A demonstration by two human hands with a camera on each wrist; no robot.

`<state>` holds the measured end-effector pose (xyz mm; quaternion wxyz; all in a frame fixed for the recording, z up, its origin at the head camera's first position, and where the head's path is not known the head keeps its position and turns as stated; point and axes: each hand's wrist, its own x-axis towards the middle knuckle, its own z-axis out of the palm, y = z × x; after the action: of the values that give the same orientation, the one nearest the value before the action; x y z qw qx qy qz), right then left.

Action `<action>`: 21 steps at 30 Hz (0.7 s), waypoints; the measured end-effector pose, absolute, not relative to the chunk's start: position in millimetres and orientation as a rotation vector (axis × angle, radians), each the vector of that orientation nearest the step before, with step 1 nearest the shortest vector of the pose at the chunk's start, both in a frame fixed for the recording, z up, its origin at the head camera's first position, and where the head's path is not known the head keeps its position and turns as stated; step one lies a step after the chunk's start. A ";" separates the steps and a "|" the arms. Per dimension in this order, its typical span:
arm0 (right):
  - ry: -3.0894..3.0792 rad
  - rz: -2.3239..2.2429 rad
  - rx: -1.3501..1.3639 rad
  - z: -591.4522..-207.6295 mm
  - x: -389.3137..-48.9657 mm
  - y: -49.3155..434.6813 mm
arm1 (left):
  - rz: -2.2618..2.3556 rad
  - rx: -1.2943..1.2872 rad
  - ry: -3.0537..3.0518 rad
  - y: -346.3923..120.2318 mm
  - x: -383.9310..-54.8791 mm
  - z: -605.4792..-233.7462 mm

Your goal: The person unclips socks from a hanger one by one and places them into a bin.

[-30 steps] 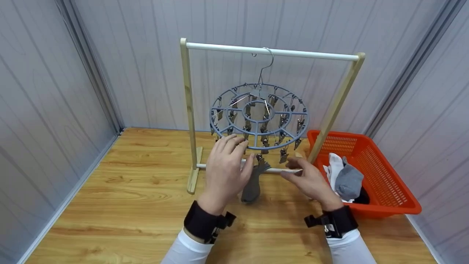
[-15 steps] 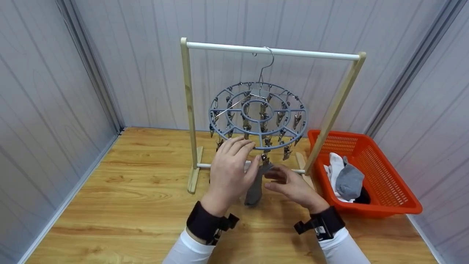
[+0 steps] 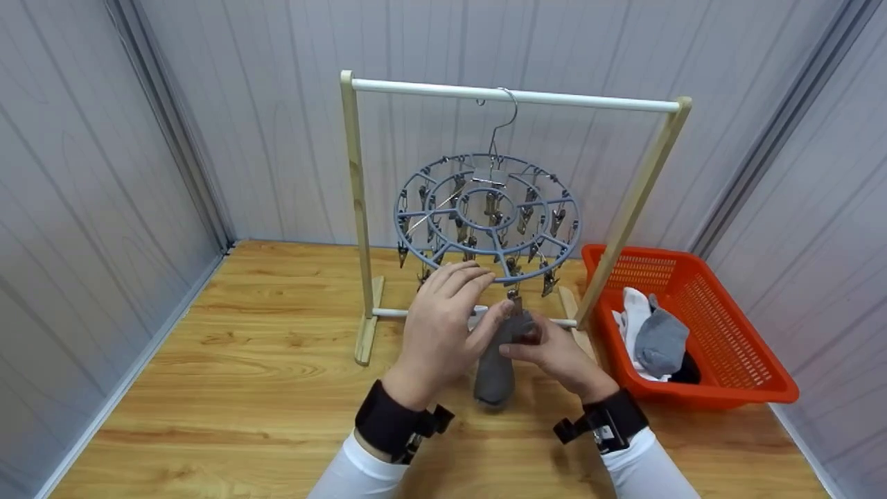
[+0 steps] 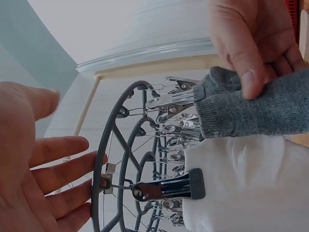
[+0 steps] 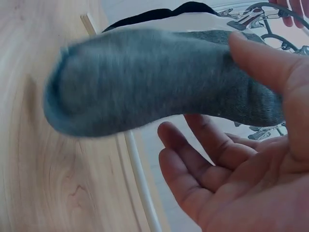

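A grey sock (image 3: 495,378) hangs by its cuff from metal clips (image 4: 171,100) on a round blue-grey clip hanger (image 4: 102,150). My right hand (image 3: 561,357) pinches this sock near the cuff, thumb on one side and fingers behind. In the right wrist view the sock's toe (image 5: 72,96) points away from the palm. My left hand (image 3: 443,333) touches the hanger's front rim, its fingers fairly straight and the thumb apart. Beside the grey sock, a white sock (image 4: 241,179) hangs from a dark-tipped clip (image 4: 169,188); my left hand mostly hides it in the head view.
The hanger hooks over the white bar (image 3: 596,102) of a wooden-sided rack (image 3: 357,201). To the right stands an orange basket (image 3: 752,326) holding a grey sock (image 3: 662,343), something white and something black. Several metal clips dangle under the hanger.
My right hand has moved left from beside the hanger and taken hold of the grey sock near its cuff. The hanger has turned slightly, carrying the sock rightward; my left hand has shifted right with it.
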<state>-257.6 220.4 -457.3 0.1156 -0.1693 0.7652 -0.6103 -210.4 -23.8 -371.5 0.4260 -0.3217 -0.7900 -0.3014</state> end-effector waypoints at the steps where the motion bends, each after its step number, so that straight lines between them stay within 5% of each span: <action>1: 2.243 -1.775 -0.495 -458.0 -258.0 220.7 | -0.748 -0.806 -1.977 -23.8 -210.3 -371.6; 21: 2.202 -1.673 -0.589 -461.8 -261.0 226.1 | -0.778 -0.840 -1.867 -24.3 -209.6 -369.3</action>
<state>-261.0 226.1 -461.8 0.1565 -0.2056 0.7693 -0.5843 -209.6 -24.3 -369.3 0.4579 -0.3408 -0.7579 -0.3159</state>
